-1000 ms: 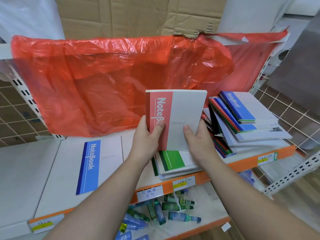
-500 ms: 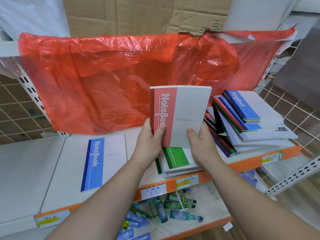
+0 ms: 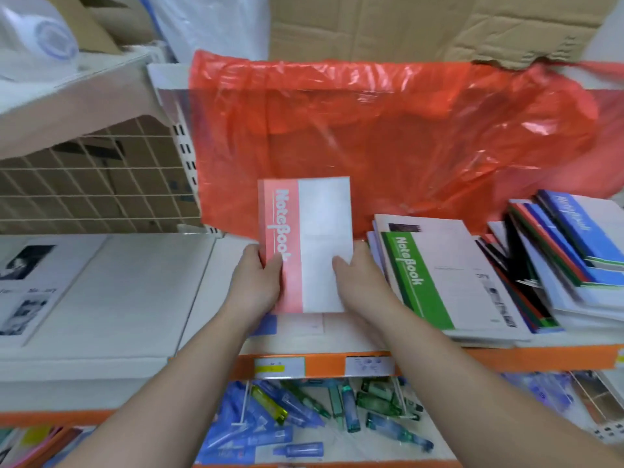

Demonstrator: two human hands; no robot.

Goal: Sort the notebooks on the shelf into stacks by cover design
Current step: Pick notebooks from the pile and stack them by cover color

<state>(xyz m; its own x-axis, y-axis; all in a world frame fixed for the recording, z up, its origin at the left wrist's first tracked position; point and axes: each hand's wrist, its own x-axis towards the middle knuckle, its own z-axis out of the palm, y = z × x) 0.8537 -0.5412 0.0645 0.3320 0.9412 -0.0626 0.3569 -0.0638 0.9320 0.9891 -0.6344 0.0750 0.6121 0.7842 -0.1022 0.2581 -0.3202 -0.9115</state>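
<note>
White metal shelf (image 3: 135, 298) with an orange front edge (image 3: 472, 361) carrying price labels (image 3: 279, 367). Red plastic sheet (image 3: 371, 136) hangs behind, below torn cardboard (image 3: 371, 25). Wire mesh panel (image 3: 84, 184) at left. Lower shelf (image 3: 381, 445) holds loose blue and green markers (image 3: 287, 410).

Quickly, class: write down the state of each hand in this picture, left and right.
Left hand: holds the red notebook by its left edge, thumb on the cover.
Right hand: holds the same notebook by its right edge.
</note>
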